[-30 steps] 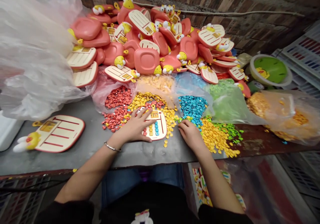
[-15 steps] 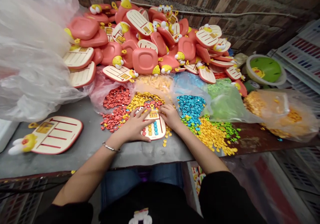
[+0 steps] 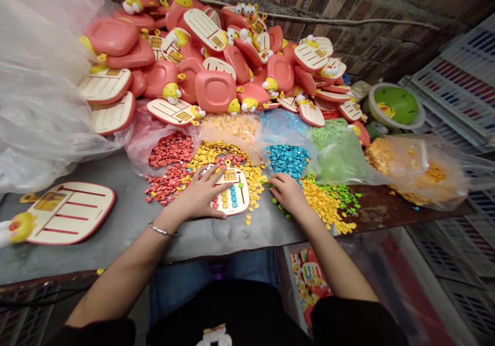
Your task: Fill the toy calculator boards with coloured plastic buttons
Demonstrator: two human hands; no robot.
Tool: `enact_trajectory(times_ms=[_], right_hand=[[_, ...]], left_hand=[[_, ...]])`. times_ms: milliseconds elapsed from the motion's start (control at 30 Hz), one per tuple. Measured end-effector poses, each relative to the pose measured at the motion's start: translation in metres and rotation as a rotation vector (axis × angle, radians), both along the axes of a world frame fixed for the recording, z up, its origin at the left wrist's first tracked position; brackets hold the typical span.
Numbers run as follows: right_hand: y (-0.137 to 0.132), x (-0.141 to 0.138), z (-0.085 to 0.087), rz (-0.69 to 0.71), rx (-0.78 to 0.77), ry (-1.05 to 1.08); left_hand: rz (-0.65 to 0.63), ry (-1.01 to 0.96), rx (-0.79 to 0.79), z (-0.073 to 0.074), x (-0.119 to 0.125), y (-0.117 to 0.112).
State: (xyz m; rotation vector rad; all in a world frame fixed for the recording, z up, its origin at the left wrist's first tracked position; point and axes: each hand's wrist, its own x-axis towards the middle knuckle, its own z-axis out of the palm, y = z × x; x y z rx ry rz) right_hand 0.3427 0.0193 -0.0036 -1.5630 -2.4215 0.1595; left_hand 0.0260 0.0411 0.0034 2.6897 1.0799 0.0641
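Note:
A cream toy board (image 3: 242, 201) with a red rim lies flat in front of me. Red, yellow and blue pieces sit in rows on it, with one green piece (image 3: 241, 185) at the right. My left hand (image 3: 197, 194) spans its left side, fingers over the upper part and thumb at the lower edge, holding it. To the right of the board, my right hand (image 3: 288, 190) has its fingers drawn together at the table, with a green piece (image 3: 264, 179) at the fingertips. Loose yellow pieces (image 3: 253, 183) lie between board and right hand.
Red pieces (image 3: 166, 181), blue pieces (image 3: 288, 159) and more yellow pieces (image 3: 328, 207) spill from plastic bags. Behind rises a heap of red-backed toy boards (image 3: 214, 91). Another board (image 3: 73, 213) lies at left beside a large clear bag (image 3: 38, 103). A green bowl (image 3: 396, 103) stands at right.
My right hand has left the board and moved right to the green pieces. A green piece now shows on the board. The left hand stays on the board; the view has shifted slightly.

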Motion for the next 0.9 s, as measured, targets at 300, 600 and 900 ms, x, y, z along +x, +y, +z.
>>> enact_trajectory(times_ms=[300, 600, 900], right_hand=[[0.011, -0.023, -0.003, 0.0, 0.025, 0.252], [0.052, -0.072, 0.0, 0.109, -0.006, 0.536], [0.051, -0.085, -0.016, 0.167, 0.071, 0.312]], left_hand=[[-0.013, -0.021, 0.006, 0.0, 0.0, -0.001], [-0.012, -0.016, -0.01, 0.0, 0.0, -0.001], [-0.006, -0.013, 0.0, 0.0, 0.001, -0.001]])
